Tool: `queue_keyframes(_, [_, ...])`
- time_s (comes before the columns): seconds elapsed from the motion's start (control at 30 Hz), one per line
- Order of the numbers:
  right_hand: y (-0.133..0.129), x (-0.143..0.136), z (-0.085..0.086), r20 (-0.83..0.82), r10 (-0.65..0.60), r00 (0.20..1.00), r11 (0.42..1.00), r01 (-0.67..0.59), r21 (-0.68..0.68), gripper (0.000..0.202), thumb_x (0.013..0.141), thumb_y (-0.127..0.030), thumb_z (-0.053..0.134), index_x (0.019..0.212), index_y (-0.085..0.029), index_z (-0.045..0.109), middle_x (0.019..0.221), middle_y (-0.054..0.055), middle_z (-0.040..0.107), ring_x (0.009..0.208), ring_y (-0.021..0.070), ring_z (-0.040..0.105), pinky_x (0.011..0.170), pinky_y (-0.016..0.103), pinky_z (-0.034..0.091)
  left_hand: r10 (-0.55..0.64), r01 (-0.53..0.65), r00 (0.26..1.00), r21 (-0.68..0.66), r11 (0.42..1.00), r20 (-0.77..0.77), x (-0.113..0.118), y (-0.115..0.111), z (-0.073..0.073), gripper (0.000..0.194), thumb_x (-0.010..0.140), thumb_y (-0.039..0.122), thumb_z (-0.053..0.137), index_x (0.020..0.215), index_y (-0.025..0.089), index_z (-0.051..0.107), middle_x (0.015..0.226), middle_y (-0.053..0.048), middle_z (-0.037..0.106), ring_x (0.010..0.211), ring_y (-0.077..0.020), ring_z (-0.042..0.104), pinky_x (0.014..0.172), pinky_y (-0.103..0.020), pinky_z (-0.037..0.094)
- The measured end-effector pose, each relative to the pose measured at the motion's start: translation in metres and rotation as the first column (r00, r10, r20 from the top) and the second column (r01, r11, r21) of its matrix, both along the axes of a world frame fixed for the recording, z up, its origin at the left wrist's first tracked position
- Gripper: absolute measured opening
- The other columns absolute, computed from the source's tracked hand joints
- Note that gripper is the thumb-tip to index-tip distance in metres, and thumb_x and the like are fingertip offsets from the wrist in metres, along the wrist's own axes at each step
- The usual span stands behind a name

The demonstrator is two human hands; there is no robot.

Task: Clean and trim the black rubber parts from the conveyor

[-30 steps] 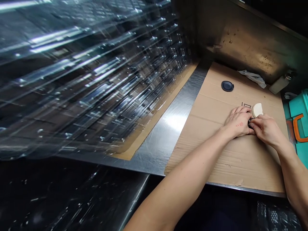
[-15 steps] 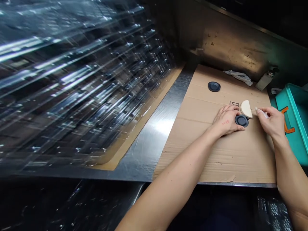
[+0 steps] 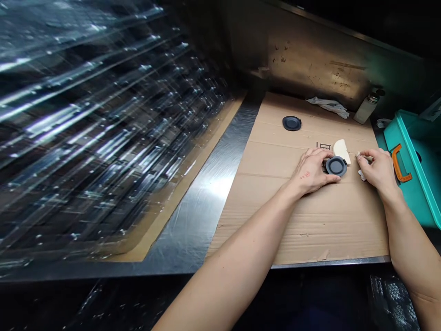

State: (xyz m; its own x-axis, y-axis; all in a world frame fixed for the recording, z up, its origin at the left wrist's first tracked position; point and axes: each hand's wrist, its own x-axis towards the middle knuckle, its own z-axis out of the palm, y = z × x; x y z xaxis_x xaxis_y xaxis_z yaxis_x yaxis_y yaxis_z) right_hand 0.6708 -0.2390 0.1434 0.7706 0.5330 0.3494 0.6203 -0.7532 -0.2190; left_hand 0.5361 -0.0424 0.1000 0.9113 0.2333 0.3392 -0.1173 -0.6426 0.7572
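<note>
Between the thumb and fingers of my left hand (image 3: 310, 171) is a dark grey oval lid-like piece (image 3: 336, 166) with a recessed centre and a small tab. Just behind it, a cream half-round block (image 3: 341, 151) lies on the cardboard sheet (image 3: 268, 197), partly covered by the dark piece. To the right, my right hand (image 3: 378, 169) pinches a crumpled white tissue or cloth (image 3: 361, 174), most of it hidden in the fingers. Farther back on the cardboard rests a second dark oval piece (image 3: 291, 123), apart from both hands.
A white cloth (image 3: 329, 105) and a bottle with a metal top (image 3: 366, 108) stand along the metal back wall. At right is a teal bin (image 3: 418, 174) with an orange handle (image 3: 401, 164). Shiny plastic-wrapped material (image 3: 103, 138) fills the left side.
The view has shifted, so most things sit farther left. My left hand's dark piece now covers more of the cream block's near edge. The white tissue is bunched tighter in my right hand.
</note>
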Motion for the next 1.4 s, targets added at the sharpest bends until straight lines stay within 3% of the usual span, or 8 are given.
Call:
queue_keyframes(0.13, [0.007, -0.011, 0.005, 0.105, 0.019, 0.994, 0.977, -0.040, 0.209, 0.035, 0.098, -0.045, 0.050, 0.100, -0.021, 0.076, 0.104, 0.012, 0.072, 0.098, 0.0273, 0.063, 0.086, 0.039, 0.047, 0.043, -0.038, 0.998, -0.090, 0.995, 0.055, 0.000, -0.002, 0.001, 0.062, 0.065, 0.033, 0.095, 0.120, 0.024, 0.067, 0.127, -0.005, 0.070, 0.126, -0.0252, 0.056, 0.108, -0.040, 0.048])
queue_keyframes(0.27, [0.016, -0.028, 0.008, -0.078, 0.211, 0.974, 0.941, -0.180, 0.286, 0.039, 0.101, -0.049, 0.049, 0.093, -0.020, 0.074, 0.082, 0.005, 0.072, 0.072, 0.0186, 0.062, 0.067, 0.031, 0.044, 0.055, -0.037, 0.989, -0.135, 0.990, 0.135, 0.001, -0.002, 0.000, 0.063, 0.062, 0.029, 0.096, 0.118, 0.022, 0.068, 0.122, -0.006, 0.071, 0.120, -0.0260, 0.058, 0.104, -0.042, 0.050])
queue_keyframes(0.4, [0.025, -0.039, 0.002, -0.261, 0.347, 0.901, 0.904, -0.247, 0.349, 0.037, 0.097, -0.052, 0.058, 0.101, -0.019, 0.074, 0.086, 0.005, 0.074, 0.075, 0.0178, 0.065, 0.068, 0.029, 0.047, 0.065, -0.033, 0.985, -0.196, 0.980, 0.159, 0.001, -0.002, -0.001, 0.061, 0.062, 0.030, 0.096, 0.116, 0.021, 0.070, 0.119, -0.008, 0.071, 0.117, -0.0274, 0.060, 0.102, -0.043, 0.050])
queue_keyframes(0.5, [0.029, -0.041, -0.002, -0.486, 0.386, 0.784, 0.840, -0.082, 0.536, 0.040, 0.089, -0.055, 0.068, 0.105, -0.018, 0.071, 0.078, 0.003, 0.072, 0.066, 0.0152, 0.062, 0.059, 0.027, 0.047, 0.080, -0.027, 0.986, -0.342, 0.939, 0.143, 0.000, -0.004, 0.001, 0.061, 0.062, 0.036, 0.095, 0.115, 0.020, 0.071, 0.117, -0.011, 0.071, 0.111, -0.0271, 0.064, 0.097, -0.041, 0.052])
queue_keyframes(0.6, [0.030, -0.042, 0.000, -0.652, 0.474, 0.592, 0.754, 0.109, 0.647, 0.042, 0.083, -0.053, 0.076, 0.103, -0.017, 0.069, 0.063, -0.001, 0.064, 0.053, 0.0104, 0.053, 0.050, 0.022, 0.041, 0.078, -0.014, 0.991, -0.508, 0.861, 0.105, -0.002, -0.010, 0.006, 0.061, 0.065, 0.040, 0.093, 0.116, 0.018, 0.071, 0.114, -0.012, 0.072, 0.101, -0.0247, 0.068, 0.092, -0.039, 0.053])
queue_keyframes(0.73, [0.031, -0.046, 0.008, -0.701, 0.584, 0.409, 0.667, 0.251, 0.702, 0.041, 0.076, -0.049, 0.084, 0.094, -0.017, 0.067, 0.059, -0.002, 0.062, 0.050, 0.0088, 0.052, 0.047, 0.020, 0.040, 0.093, -0.010, 0.991, -0.657, 0.754, 0.092, -0.005, -0.018, 0.010, 0.061, 0.067, 0.044, 0.091, 0.117, 0.017, 0.070, 0.114, -0.013, 0.074, 0.098, -0.0229, 0.069, 0.088, -0.035, 0.053])
queue_keyframes(0.87, [0.032, -0.050, 0.012, -0.710, 0.631, 0.311, 0.630, 0.328, 0.704, 0.044, 0.070, -0.045, 0.089, 0.093, -0.015, 0.067, 0.062, -0.001, 0.064, 0.050, 0.0081, 0.053, 0.044, 0.019, 0.040, 0.118, 0.013, 0.983, -0.697, 0.717, 0.140, -0.006, -0.023, 0.009, 0.058, 0.069, 0.044, 0.091, 0.117, 0.019, 0.070, 0.121, -0.012, 0.072, 0.111, -0.0247, 0.068, 0.094, -0.033, 0.052])
queue_keyframes(1.4, [0.031, -0.049, 0.010, -0.652, 0.653, 0.386, 0.587, 0.285, 0.758, 0.044, 0.075, -0.050, 0.086, 0.099, -0.015, 0.071, 0.065, 0.000, 0.064, 0.052, 0.0082, 0.052, 0.048, 0.020, 0.040, 0.098, -0.012, 0.990, -0.625, 0.781, 0.103, -0.005, -0.023, 0.005, 0.056, 0.067, 0.042, 0.092, 0.116, 0.021, 0.074, 0.123, -0.012, 0.073, 0.110, -0.0262, 0.067, 0.095, -0.038, 0.052])
